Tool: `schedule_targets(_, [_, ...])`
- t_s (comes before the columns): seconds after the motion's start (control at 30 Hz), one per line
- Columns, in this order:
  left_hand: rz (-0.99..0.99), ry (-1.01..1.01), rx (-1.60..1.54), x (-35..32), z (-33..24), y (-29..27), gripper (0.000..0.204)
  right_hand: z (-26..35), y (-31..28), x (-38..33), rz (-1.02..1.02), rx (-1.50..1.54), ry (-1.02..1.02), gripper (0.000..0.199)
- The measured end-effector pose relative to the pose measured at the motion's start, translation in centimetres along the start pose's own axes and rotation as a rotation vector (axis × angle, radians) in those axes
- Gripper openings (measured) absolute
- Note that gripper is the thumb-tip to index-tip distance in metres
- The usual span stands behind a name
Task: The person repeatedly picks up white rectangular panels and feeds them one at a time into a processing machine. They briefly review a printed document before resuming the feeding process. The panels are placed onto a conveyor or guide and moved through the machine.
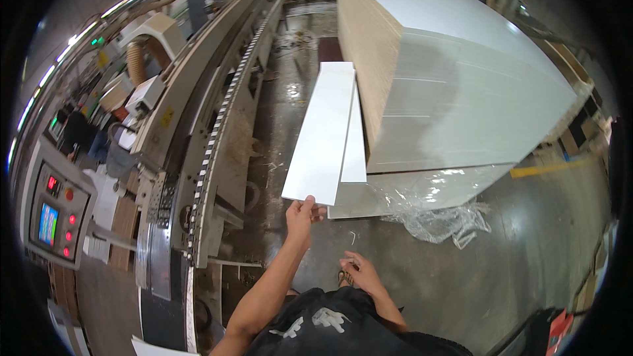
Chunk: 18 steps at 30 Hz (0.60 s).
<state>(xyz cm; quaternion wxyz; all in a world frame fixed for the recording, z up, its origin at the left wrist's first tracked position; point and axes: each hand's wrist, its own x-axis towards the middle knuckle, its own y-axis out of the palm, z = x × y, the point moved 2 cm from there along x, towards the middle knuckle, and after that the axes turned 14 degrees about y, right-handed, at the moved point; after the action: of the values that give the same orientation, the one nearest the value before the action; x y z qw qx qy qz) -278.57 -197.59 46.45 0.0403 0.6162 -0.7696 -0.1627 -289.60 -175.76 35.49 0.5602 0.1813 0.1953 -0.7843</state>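
Shirt (316, 343) cropped; upper board (320, 135) partly hides lower board (356, 158).

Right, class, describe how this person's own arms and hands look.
The left hand and right hand are ungloved, with no watch or bracelet visible. The forearms are bare, with no sleeves showing. Between them is a black garment with whitish markings.

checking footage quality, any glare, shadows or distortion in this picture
Head view: glare sparkles on the crumpled clear plastic sheet; head view: a soft dark shadow lies across the tall block-shaped stack of pale boards; head view: the long flat white board in the left hand looks nearly washed out; head view: fisheye distortion curves the row of bright white lights along the left rim.
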Motion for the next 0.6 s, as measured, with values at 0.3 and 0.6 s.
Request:
schedule_targets(0.3, [-0.330,0.136,0.164,-12.2,-4.9,-15.9,0.023,14.2,2.2,2.4,0.371,0.357,0.069,0.055])
schedule_targets(0.6, [-0.576,0.247,0.171,-30.5,-6.8,-34.0,0.033,18.5,15.9,5.7,0.409,0.510,0.179,0.032])
